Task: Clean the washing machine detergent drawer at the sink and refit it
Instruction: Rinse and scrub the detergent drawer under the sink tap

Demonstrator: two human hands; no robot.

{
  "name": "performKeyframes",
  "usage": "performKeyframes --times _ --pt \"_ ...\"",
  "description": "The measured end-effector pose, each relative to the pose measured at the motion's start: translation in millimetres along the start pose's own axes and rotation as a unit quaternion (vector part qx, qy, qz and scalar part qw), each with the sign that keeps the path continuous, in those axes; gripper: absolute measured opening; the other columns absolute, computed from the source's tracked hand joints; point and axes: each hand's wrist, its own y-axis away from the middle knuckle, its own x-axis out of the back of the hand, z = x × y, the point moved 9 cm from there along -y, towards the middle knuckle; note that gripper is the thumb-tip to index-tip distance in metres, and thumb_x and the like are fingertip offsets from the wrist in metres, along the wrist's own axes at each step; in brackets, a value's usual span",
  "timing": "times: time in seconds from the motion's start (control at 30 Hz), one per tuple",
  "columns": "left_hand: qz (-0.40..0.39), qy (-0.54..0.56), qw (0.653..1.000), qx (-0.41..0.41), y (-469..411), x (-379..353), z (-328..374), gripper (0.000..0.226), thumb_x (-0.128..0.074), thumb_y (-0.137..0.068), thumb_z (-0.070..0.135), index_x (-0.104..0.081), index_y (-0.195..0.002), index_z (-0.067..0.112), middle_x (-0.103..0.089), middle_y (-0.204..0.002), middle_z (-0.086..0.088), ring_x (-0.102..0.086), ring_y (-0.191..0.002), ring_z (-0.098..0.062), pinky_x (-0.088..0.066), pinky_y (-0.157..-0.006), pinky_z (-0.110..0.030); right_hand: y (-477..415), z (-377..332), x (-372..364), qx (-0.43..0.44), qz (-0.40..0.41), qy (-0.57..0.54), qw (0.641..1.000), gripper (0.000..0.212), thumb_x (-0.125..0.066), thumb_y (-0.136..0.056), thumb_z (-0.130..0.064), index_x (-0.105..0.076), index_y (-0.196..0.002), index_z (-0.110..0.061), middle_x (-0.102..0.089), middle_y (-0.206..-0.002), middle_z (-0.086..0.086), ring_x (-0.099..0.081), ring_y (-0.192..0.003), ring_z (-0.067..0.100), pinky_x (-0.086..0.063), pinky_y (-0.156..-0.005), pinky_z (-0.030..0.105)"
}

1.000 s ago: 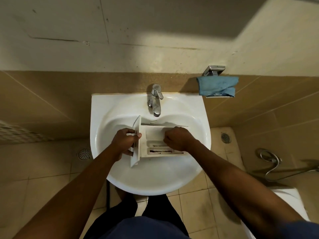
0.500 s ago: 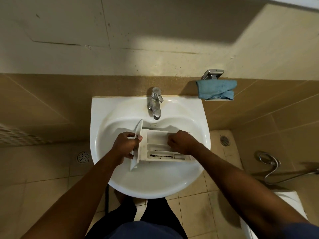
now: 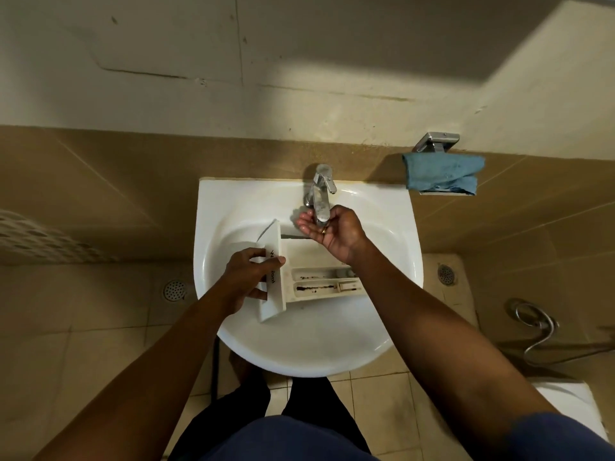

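White ceramic washbasin (image 3: 213, 211), seen from the head camera, is fixed to a tan tiled wall, and everything else is placed from it. Inside its bowl lies the white plastic detergent drawer (image 3: 309, 257), compartments facing up, its broad front panel at the bowl's left side and its body reaching toward the right. Dark residue (image 3: 314, 288) streaks the two narrow compartments on the side nearest the person.

The left hand (image 3: 248, 277) grips the drawer's front panel: the fingers curl round the panel's outer face and the thumb lies across its top edge, partly covering black lettering.

At the back rim of the basin stands a chrome single-lever tap (image 3: 320, 197). The right hand (image 3: 332, 232) is under its spout, palm turned up and fingers loosely cupped, holding nothing; a ring shows on one finger. It is above the drawer's far end and apart from it. Whether water is running cannot be told.

On the wall just right of the basin, a crumpled blue cloth (image 3: 442, 173) hangs from a metal holder (image 3: 436, 141). On the tiled floor, a round drain (image 3: 174, 290) sits left of the basin, a second drain (image 3: 446, 273) right of it, and a coiled metal hose (image 3: 535, 324) lies farther right.
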Motion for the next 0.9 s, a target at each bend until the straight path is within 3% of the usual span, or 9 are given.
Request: performKeyframes --times 0.17,0.27,0.43,0.5,0.53,0.57,0.67,0.73,0.9 --pt "0.008 0.007 1.0 -0.002 2.1 2.3 -0.3 0.049 -0.087 -0.081 0.033 -0.062 -0.122 0.019 -0.068 -0.113 -0.011 -0.068 -0.096 -0.025 -0.06 -0.056 -0.039 -5.9 -4.3 1.0 0.001 0.007 -0.036 0.999 0.046 -0.043 -0.074 -0.012 -0.062 -0.106 0.014 -0.072 -0.089 0.025 -0.074 -0.078 0.033 -0.064 -0.067 0.039" --pt "0.011 0.001 1.0 -0.003 1.5 2.5 -0.1 0.053 -0.087 -0.08 0.034 -0.06 -0.124 0.02 -0.067 -0.114 -0.01 -0.068 -0.098 -0.024 -0.062 -0.057 -0.041 -8.8 0.6 3.0 -0.032 0.024 -0.006 0.999 0.036 -0.038 -0.091 -0.014 -0.063 -0.1 0.01 -0.074 -0.084 0.022 -0.076 -0.074 0.031 -0.064 -0.063 0.038" --pt "0.012 0.004 1.0 0.0 -0.7 4.0 -2.3 0.058 -0.088 -0.079 0.035 -0.06 -0.127 0.018 -0.068 -0.116 -0.011 -0.069 -0.102 -0.028 -0.062 -0.058 -0.043 -9.4 -2.0 5.2 -0.045 0.018 0.168 0.985 0.05 -0.03 -0.106 -0.021 -0.068 -0.092 0.009 -0.075 -0.088 0.024 -0.076 -0.084 0.037 -0.063 -0.083 0.045" --pt "0.013 0.005 1.0 0.001 -0.8 4.9 -2.9 0.06 -0.089 -0.078 0.035 -0.06 -0.128 0.018 -0.068 -0.116 -0.011 -0.069 -0.103 -0.029 -0.063 -0.059 -0.045 -5.2 -1.1 17.6 -0.032 0.049 0.276 0.959 0.045 -0.035 -0.104 -0.016 -0.069 -0.096 0.013 -0.074 -0.094 0.03 -0.074 -0.087 0.041 -0.063 -0.082 0.047" --pt "0.014 0.006 1.0 0.001 -0.8 5.0 -3.2 0.061 -0.089 -0.078 0.035 -0.06 -0.129 0.017 -0.068 -0.116 -0.01 -0.069 -0.103 -0.029 -0.064 -0.06 -0.046 -1.9 0.6 28.4 -0.023 0.066 0.37 0.926 0.039 -0.041 -0.103 -0.013 -0.07 -0.099 0.013 -0.074 -0.098 0.03 -0.073 -0.088 0.04 -0.063 -0.081 0.045" --pt "0.016 0.005 1.0 0.002 -1.0 5.1 -3.4 0.062 -0.089 -0.078 0.035 -0.059 -0.13 0.017 -0.067 -0.116 -0.01 -0.069 -0.104 -0.029 -0.064 -0.061 -0.046 -1.4 0.5 41.2 -0.002 0.072 0.497 0.865 0.033 -0.046 -0.101 -0.01 -0.073 -0.1 0.008 -0.075 -0.1 0.025 -0.073 -0.089 0.036 -0.061 -0.082 0.041" --pt "0.021 -0.002 1.0 -0.002 -0.3 5.3 -2.3 0.062 -0.087 -0.08 0.034 -0.058 -0.131 0.015 -0.066 -0.114 -0.008 -0.067 -0.104 -0.028 -0.065 -0.062 -0.047 5.3 12.0 59.9 0.056 -0.018 0.805 0.59 0.029 -0.049 -0.102 -0.015 -0.076 -0.1 -0.007 -0.074 -0.105 0.009 -0.068 -0.098 0.024 -0.053 -0.089 0.035" --pt "0.023 -0.006 1.0 -0.004 -0.7 5.7 -1.8 0.062 -0.087 -0.08 0.034 -0.058 -0.131 0.015 -0.066 -0.114 -0.008 -0.067 -0.105 -0.028 -0.065 -0.064 -0.048 10.2 12.9 71.5 0.04 -0.028 0.876 0.48 0.035 -0.045 -0.106 -0.025 -0.071 -0.1 -0.004 -0.07 -0.106 0.013 -0.065 -0.1 0.03 -0.051 -0.087 0.037" --pt "0.02 -0.006 1.0 0.002 -1.6 4.4 -2.1 0.065 -0.088 -0.079 0.034 -0.057 -0.132 0.013 -0.066 -0.115 -0.01 -0.067 -0.105 -0.029 -0.065 -0.069 -0.053 3.4 10.0 45.6 -0.008 -0.018 0.88 0.474 0.042 -0.044 -0.105 -0.034 -0.072 -0.111 -0.003 -0.068 -0.114 0.016 -0.064 -0.106 0.031 -0.048 -0.09 0.035"
